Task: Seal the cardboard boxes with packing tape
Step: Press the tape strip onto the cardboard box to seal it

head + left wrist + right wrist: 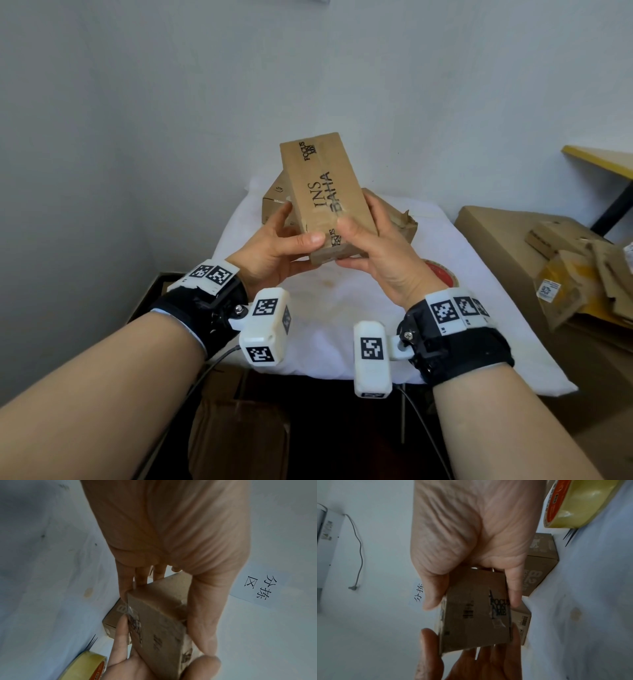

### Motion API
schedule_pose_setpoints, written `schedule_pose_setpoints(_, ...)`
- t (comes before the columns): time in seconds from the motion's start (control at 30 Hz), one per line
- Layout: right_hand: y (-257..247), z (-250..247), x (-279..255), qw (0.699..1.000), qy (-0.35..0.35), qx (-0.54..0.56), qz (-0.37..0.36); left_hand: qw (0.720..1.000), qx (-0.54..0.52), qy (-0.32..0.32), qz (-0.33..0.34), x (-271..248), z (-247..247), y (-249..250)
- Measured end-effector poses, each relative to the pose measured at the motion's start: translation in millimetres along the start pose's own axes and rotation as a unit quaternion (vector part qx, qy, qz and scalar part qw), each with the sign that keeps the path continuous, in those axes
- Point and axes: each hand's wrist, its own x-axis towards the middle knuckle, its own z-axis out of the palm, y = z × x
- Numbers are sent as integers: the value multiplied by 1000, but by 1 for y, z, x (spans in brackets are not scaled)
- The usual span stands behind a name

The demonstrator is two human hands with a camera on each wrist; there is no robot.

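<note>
I hold a long narrow cardboard box (325, 185) printed with black letters up in front of me, above the table. A strip of clear tape runs along its top face. My left hand (286, 241) grips its near left end, thumb on top and fingers behind. My right hand (371, 240) grips the near right end, its thumb pressing on the taped face. In the wrist views the box (154, 622) (476, 608) sits between both hands. The roll of packing tape (443, 274) (576, 504) (91, 665) lies on the cloth, partly hidden behind my right hand.
Two other small cardboard boxes (274, 202) (397, 216) stand at the back of the white-covered table (325, 308), close to the wall. A large carton (513, 246) with flattened cardboard pieces (582, 274) stands to the right. A yellow-edged table (603, 161) is at far right.
</note>
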Motion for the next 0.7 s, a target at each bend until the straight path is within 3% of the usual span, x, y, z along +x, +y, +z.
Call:
schedule_pose_setpoints(0.4,1,-7,-1,999,-36,-11,-6,999,-24,22,-4,-3,-4,2)
schedule_pose_setpoints(0.7,5,-6,3,997,15,-47,-55,997,-57,53,-14,-4,-2,4)
